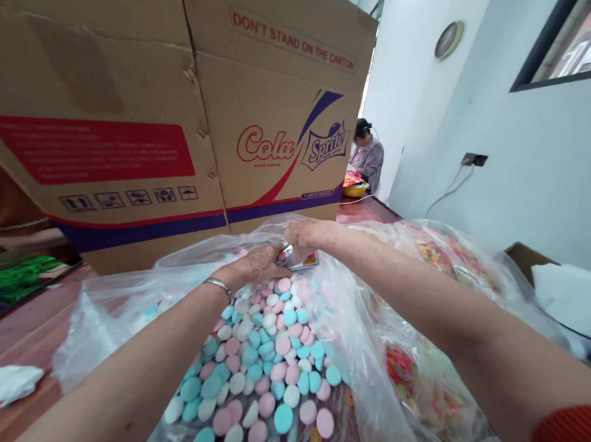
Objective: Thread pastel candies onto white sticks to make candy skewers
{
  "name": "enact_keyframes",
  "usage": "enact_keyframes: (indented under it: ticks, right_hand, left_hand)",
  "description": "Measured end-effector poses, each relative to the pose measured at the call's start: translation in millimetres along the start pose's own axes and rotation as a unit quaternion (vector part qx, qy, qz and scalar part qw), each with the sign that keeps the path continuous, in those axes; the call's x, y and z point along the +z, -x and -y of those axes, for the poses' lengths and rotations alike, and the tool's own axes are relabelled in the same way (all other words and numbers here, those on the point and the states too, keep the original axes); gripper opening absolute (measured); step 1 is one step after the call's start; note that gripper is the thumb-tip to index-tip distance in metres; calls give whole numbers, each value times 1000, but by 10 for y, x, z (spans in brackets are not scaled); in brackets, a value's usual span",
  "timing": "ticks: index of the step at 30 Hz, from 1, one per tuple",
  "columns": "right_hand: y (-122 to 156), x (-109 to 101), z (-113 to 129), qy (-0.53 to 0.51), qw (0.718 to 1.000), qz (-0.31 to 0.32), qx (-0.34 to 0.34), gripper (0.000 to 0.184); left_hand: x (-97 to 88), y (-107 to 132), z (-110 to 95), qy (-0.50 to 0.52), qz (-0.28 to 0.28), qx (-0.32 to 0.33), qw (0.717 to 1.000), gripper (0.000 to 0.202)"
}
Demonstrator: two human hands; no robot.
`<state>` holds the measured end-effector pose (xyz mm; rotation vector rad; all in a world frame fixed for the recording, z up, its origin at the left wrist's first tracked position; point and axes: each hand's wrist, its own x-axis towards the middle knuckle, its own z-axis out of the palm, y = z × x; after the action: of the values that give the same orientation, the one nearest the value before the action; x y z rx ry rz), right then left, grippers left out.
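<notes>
A big clear plastic bag (130,304) lies open before me, full of round pink, blue and white candies (264,363). My left hand (258,263), with a silver bracelet on its wrist, reaches over the far end of the candy pile, fingers closed on a small shiny packet (298,259). My right hand (304,235) meets it from the right and pinches the same packet. Both forearms stretch across the bag.
A large cardboard carton (179,121) printed "Cola Sprite" stands right behind the bag. A second clear bag of orange and red sweets (427,253) lies to the right. White crumpled tissue (12,382) rests on the wooden table at left. Another person (369,156) sits far back.
</notes>
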<state>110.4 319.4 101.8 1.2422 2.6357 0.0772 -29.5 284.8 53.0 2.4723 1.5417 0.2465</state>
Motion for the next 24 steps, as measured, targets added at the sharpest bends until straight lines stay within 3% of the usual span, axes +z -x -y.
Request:
enact_keyframes:
  ticks: [8,17,24]
  right_hand:
    - [-117,-168,25,-14,997,75,-2,21]
    - [-96,-104,-64,-81,991,110,10,15]
    - [-22,-57,-172,-212,970,117,5,32]
  left_hand:
    - [-57,-19,14,-9,38,-14,999,44]
    - [-20,10,1,24,34,-9,999,44]
    - [-9,6,3,23,28,-11,999,51]
